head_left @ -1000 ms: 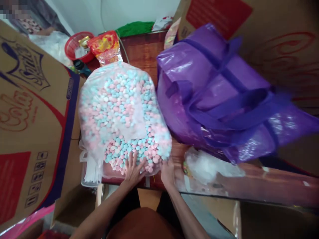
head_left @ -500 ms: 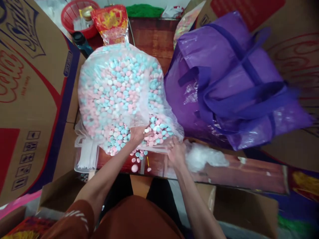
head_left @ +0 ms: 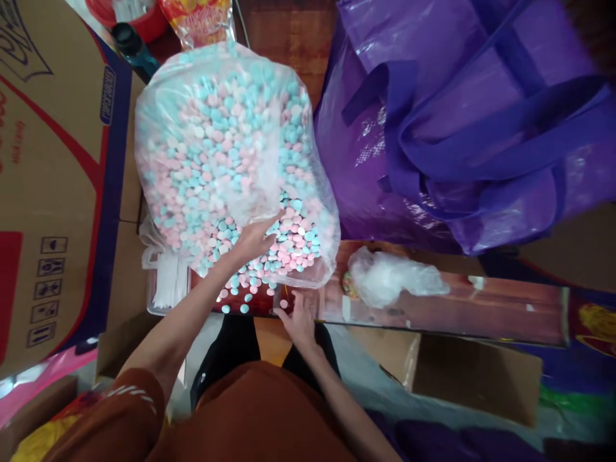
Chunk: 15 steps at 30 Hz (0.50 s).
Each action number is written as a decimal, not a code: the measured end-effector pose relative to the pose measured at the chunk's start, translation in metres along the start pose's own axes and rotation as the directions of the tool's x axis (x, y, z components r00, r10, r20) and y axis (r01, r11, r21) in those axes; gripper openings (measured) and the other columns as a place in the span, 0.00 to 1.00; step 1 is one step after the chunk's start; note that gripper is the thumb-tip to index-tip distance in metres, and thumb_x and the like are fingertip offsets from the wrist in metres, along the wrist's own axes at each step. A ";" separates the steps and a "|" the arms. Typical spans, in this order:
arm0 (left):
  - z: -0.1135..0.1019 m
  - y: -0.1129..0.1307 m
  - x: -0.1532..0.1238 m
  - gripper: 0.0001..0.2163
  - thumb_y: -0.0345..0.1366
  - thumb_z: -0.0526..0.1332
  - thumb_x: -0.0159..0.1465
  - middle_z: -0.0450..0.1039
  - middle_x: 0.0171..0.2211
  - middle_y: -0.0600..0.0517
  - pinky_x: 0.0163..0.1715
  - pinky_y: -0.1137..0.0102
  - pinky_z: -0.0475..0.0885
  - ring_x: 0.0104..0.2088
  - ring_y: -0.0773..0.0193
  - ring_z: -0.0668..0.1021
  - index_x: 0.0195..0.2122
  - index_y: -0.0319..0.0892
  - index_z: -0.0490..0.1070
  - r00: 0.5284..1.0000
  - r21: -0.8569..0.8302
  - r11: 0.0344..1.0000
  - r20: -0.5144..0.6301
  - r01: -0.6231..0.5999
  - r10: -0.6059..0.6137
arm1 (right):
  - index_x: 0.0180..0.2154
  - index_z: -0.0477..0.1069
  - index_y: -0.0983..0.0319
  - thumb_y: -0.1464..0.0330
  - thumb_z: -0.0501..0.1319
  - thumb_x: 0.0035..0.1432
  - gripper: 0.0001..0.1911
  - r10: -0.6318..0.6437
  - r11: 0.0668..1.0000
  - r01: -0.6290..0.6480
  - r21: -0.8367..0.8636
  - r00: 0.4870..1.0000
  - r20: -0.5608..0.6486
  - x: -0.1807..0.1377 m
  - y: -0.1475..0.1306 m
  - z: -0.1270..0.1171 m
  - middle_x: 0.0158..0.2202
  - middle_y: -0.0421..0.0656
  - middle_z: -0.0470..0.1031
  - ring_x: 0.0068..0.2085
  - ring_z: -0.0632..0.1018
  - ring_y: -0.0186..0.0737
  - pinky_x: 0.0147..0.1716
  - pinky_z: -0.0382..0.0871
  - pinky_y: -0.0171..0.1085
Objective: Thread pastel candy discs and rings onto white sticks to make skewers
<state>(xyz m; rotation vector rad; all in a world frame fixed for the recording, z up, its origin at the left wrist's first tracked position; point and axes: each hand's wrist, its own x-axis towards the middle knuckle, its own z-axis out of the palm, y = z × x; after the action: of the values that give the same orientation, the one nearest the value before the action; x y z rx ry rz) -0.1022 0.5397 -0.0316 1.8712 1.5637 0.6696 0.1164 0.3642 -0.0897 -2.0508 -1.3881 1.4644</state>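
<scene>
Now my left hand (head_left: 255,242) reaches onto the candies (head_left: 298,237); I can't tell its grip. My right hand (head_left: 301,321), fingers apart, touches the bench (head_left: 481,301). A box (head_left: 52,199) says "milk candy".

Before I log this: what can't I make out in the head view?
Left hand: whether it holds any candies; head view, blur and the hand itself obscure this.
Purple bag: contents; head view, hidden by its sides.
Red basket: far side; head view, cut by the top edge.
</scene>
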 end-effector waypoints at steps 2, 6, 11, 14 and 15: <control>-0.007 0.009 -0.046 0.14 0.32 0.53 0.68 0.78 0.47 0.44 0.50 0.61 0.75 0.49 0.57 0.78 0.49 0.42 0.76 0.994 -0.018 0.999 -0.105 -0.032 0.030 | 0.62 0.59 0.63 0.58 0.67 0.54 0.38 -0.070 0.985 0.069 -0.161 0.998 -0.002 -0.006 -0.001 0.024 0.50 0.54 0.69 0.47 0.77 0.54 0.42 0.76 0.48; -0.005 0.013 -0.166 0.13 0.36 0.51 0.71 0.76 0.41 0.45 0.44 0.65 0.77 0.43 0.60 0.79 0.42 0.42 0.76 0.890 -0.016 0.936 -0.304 0.351 -0.339 | 0.64 0.53 0.66 0.55 0.64 0.59 0.39 -0.151 0.938 0.145 -0.316 0.989 0.005 -0.001 -0.014 0.054 0.50 0.57 0.66 0.44 0.78 0.54 0.35 0.76 0.45; 0.026 -0.017 -0.270 0.49 0.53 0.72 0.52 0.55 0.62 0.27 0.55 0.44 0.71 0.62 0.33 0.67 0.68 0.31 0.53 0.679 0.193 0.651 -0.226 0.734 -0.699 | 0.59 0.60 0.65 0.60 0.70 0.53 0.37 -0.079 0.905 0.085 -0.416 0.996 0.031 0.011 -0.031 0.063 0.53 0.59 0.64 0.42 0.78 0.55 0.36 0.75 0.46; 0.041 -0.032 -0.272 0.60 0.52 0.75 0.49 0.42 0.67 0.21 0.57 0.43 0.68 0.68 0.25 0.56 0.71 0.29 0.39 0.641 0.284 0.592 -0.121 0.754 -0.758 | 0.60 0.60 0.64 0.61 0.72 0.50 0.39 -0.077 0.910 0.073 -0.407 0.997 0.007 0.020 -0.038 0.062 0.59 0.63 0.60 0.46 0.77 0.59 0.41 0.75 0.49; 0.042 -0.034 -0.266 0.61 0.51 0.75 0.50 0.42 0.67 0.21 0.55 0.44 0.70 0.68 0.25 0.56 0.72 0.29 0.36 0.623 0.318 0.568 -0.101 0.759 -0.776 | 0.59 0.61 0.65 0.62 0.72 0.49 0.39 -0.079 0.910 0.074 -0.407 0.997 0.006 0.022 -0.039 0.062 0.60 0.64 0.59 0.47 0.77 0.60 0.42 0.74 0.50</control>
<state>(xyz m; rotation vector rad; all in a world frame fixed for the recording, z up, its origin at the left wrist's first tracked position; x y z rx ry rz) -0.1423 0.2771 -0.0852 1.1449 2.3206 -0.0638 0.0435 0.3835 -0.1049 -2.1993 -1.8783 1.2055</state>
